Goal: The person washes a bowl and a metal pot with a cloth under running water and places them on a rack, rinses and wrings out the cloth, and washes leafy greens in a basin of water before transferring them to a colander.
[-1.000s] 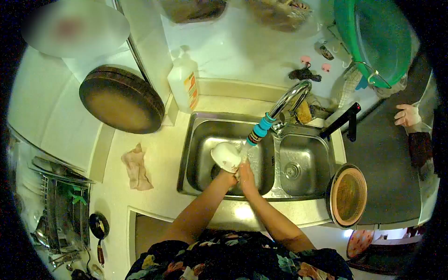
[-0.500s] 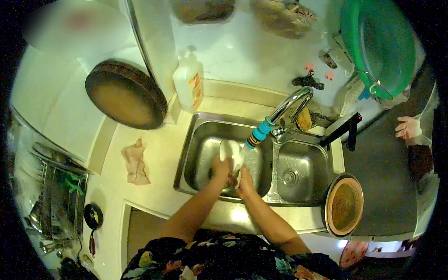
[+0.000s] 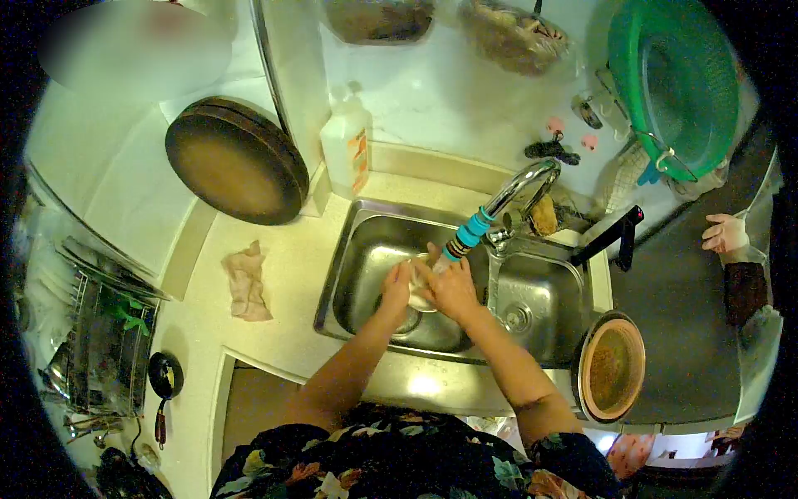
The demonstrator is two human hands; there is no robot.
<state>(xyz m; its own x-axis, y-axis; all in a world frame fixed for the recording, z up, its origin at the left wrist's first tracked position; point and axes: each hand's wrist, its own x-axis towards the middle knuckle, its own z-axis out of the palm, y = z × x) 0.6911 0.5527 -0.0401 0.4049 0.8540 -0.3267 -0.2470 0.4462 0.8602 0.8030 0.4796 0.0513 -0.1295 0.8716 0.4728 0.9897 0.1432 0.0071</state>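
Observation:
Over the large left basin of the steel sink [image 3: 349,249], a small white bowl [image 3: 423,301] is held beneath the faucet's turquoise-and-black nozzle [image 3: 467,235]. My left hand [image 3: 398,289] is closed on the bowl's left side. On its right side lies my right hand [image 3: 454,291], its fingers bent over the rim and partly inside, close under the nozzle. Between them the two hands cover much of the bowl. Whether my right hand also holds something small cannot be made out.
A crumpled beige cloth [image 3: 247,283] lies on the counter left of the sink. Behind it lean dark round pans [image 3: 237,162] beside a white jug [image 3: 344,154]. A brown strainer basket [image 3: 613,366] stands right of the sink; a green basin [image 3: 623,83] hangs above.
The bowl has been turned and lowered slightly. My right hand has moved up from below it to its right side, near the nozzle. The pale thing by my right hand no longer shows.

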